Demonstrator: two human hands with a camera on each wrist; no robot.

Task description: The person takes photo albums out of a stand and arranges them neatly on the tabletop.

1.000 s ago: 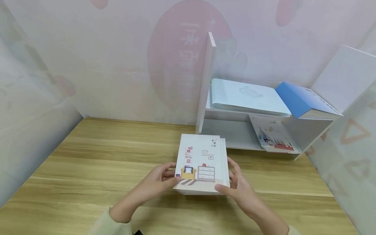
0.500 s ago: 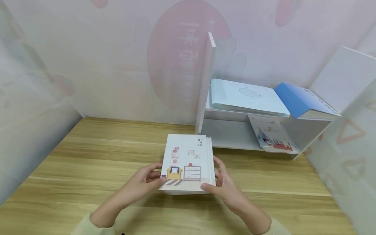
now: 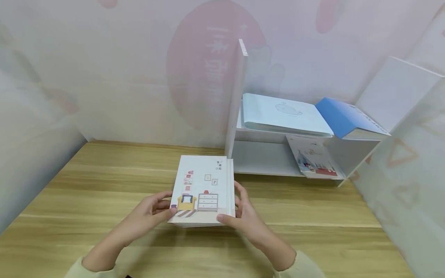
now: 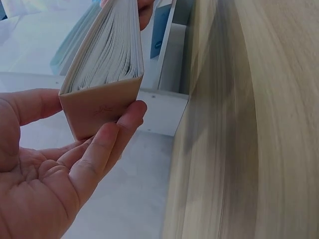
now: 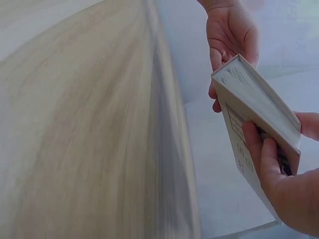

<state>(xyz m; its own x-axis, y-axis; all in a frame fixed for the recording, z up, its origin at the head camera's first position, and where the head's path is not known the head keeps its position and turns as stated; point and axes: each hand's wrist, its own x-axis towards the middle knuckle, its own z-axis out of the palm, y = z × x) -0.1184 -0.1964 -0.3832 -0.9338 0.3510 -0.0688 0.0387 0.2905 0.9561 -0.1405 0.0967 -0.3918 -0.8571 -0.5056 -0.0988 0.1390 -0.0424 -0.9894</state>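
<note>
Your left hand (image 3: 147,212) at 8 o'clock, right hand (image 3: 245,218) at 4, both grip the book (image 3: 203,187); underside hidden in head view. Shelf (image 3: 264,158) at 2.

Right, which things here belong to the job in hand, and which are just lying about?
In the job:
White armchair-cover book, held between both hands
Left hand
Right hand

Apparently just lying about:
Pale-blue whale-cover book, upper level of the white shelf unit
Blue book, beside it
Tent-cover book, lower compartment

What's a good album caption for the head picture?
Left hand and right hand hold a white book over a wooden table.
</note>
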